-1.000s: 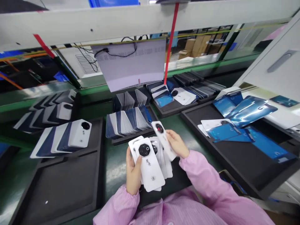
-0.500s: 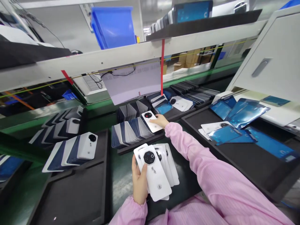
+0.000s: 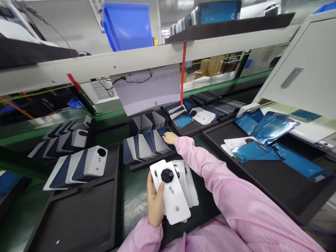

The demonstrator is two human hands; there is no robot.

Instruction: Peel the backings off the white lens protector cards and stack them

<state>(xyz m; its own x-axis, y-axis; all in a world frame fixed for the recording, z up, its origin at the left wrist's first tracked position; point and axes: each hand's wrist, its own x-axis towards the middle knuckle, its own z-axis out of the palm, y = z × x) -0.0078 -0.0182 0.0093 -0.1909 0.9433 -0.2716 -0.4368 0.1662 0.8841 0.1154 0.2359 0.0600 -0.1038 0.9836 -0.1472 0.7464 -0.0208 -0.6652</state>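
Centrally, in the head view, a strip of green worktop (image 3: 134,190) shows between the rims of the left tray (image 3: 78,217) and right tray (image 3: 270,185), leaving some sideways room. Fanned white panels (image 3: 176,201) are pinched in the left hand (image 3: 155,204), nearer the body than the right hand (image 3: 171,138), which is at the panel row's (image 3: 147,145) right end, its grip unclear; the top panel's dark camera end points forward, long axis slanting toward lower right.
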